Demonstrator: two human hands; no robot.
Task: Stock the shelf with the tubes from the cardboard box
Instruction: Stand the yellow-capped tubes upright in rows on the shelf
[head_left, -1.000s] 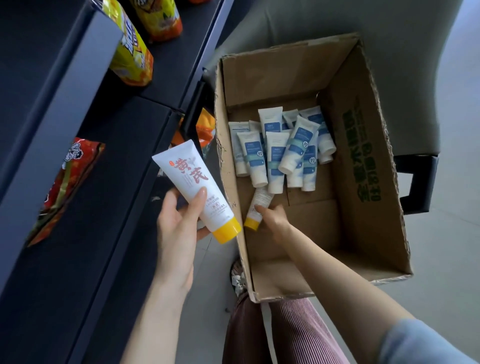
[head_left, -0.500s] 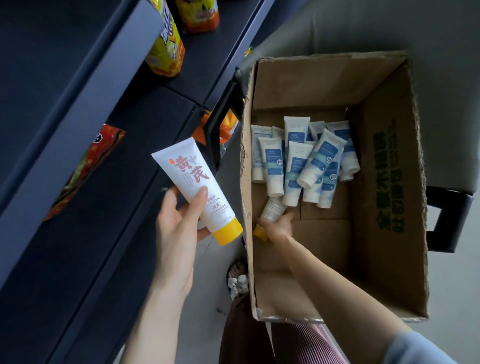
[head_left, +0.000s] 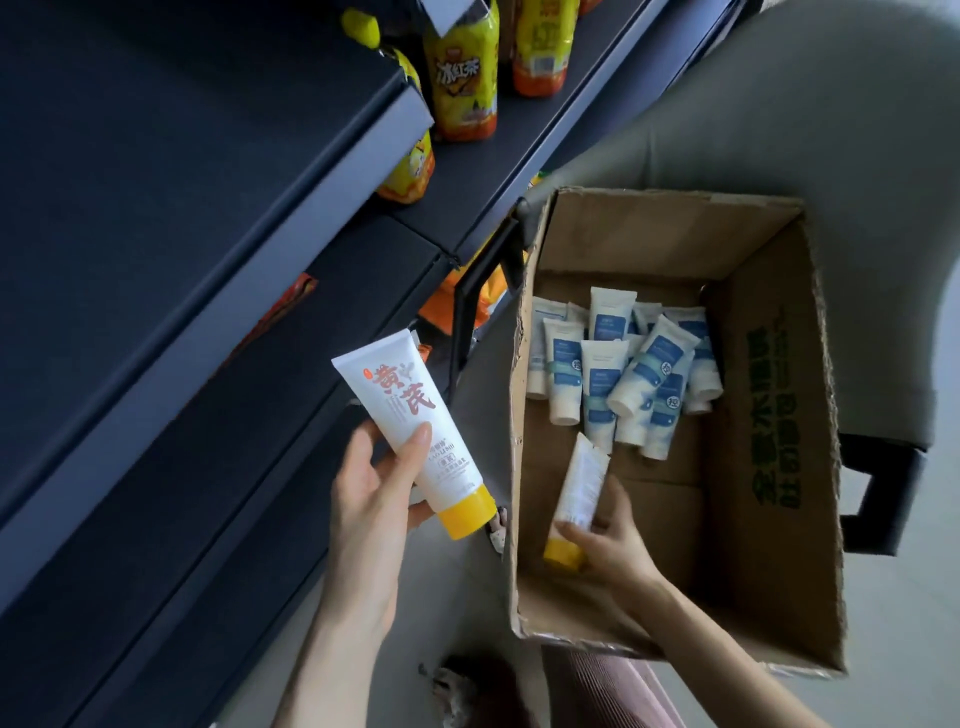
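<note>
Head view: the left hand (head_left: 376, 483) grips a big white tube (head_left: 410, 426) with a yellow cap, holding it in the air between the dark shelf (head_left: 208, 493) and the cardboard box (head_left: 774, 467). The right hand (head_left: 613, 540) is down inside the box, fingers curled round a smaller tube (head_left: 581, 486) near its yellow cap. A heap of blue-labelled tubes (head_left: 618, 379) lies at the far end of the box bottom. To do this lift well, I judge the right hand should raise its tube straight up, clear of the box wall on the shelf side, then set both tubes on a bare stretch of shelf, labels outward.
</note>
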